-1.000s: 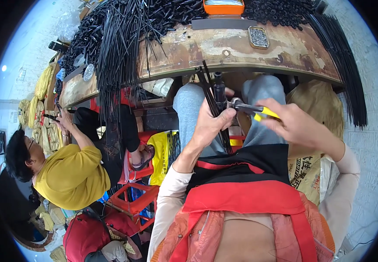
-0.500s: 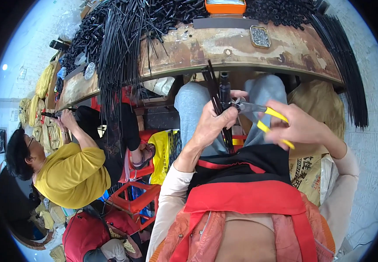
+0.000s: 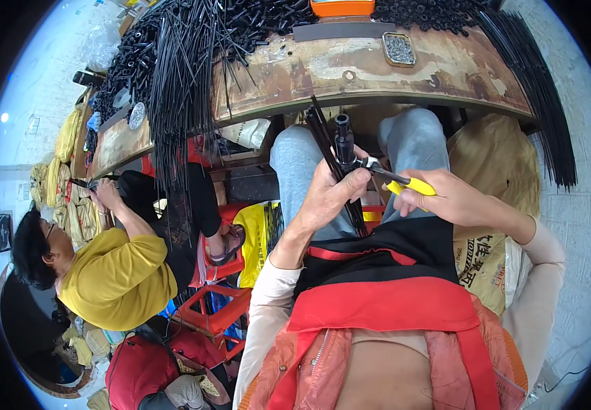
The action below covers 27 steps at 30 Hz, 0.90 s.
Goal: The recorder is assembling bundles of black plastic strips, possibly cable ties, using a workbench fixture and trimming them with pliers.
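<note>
My left hand point(image 3: 332, 193) is closed around a bundle of thin black rods point(image 3: 321, 134) together with a black tubular fitting point(image 3: 343, 145) that stands upright beside them. In my right hand point(image 3: 439, 197) is a pair of pliers point(image 3: 410, 186) with yellow handles, the fingers wrapped round the grips. The jaws of the pliers reach the side of the fitting, close to my left thumb. A small pale metal piece shows at the jaws, too small to name. Both hands are above my lap, just short of the table edge.
A worn wooden table point(image 3: 295, 75) stands ahead, heaped with black rods point(image 3: 179, 82) and small black parts point(image 3: 128, 68). On it are a tin of small metal pieces point(image 3: 399, 49) and an orange box point(image 3: 342, 7). At left a co-worker in a yellow top point(image 3: 118, 273) sits by red stools point(image 3: 215, 307).
My right hand has closed on the pliers, whose handles were spread and blurred before. The black fitting has tipped slightly, showing more of its top.
</note>
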{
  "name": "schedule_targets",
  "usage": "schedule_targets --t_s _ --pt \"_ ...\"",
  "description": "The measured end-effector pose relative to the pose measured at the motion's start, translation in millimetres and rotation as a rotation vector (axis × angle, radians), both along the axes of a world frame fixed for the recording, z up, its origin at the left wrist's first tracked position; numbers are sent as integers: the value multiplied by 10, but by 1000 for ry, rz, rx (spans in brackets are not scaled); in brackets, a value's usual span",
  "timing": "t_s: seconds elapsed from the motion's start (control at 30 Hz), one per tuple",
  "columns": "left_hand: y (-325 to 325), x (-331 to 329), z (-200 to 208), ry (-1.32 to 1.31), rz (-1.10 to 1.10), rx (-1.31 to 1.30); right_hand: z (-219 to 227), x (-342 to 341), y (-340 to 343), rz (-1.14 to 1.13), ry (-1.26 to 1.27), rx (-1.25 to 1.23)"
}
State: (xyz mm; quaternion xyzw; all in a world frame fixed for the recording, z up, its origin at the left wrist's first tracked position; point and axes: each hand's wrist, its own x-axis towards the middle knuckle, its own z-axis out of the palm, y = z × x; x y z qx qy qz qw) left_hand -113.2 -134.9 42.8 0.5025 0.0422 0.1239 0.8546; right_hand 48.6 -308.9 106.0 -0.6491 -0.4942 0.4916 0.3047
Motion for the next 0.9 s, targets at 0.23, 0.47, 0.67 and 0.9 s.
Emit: schedule_targets --t_s 0.23,0.47,0.67,0.9 --pt "-15 -4 -5 -10 23 2 43 -48 8 -63 297 -56" --pt "-51 -16 79 -3 26 92 290 26 24 -18 209 -254" --pt "-25 73 106 154 116 78 83 60 88 -43 -213 -36" --pt "302 246 -170 63 263 -36 -368 1033 548 -231 -795 632"
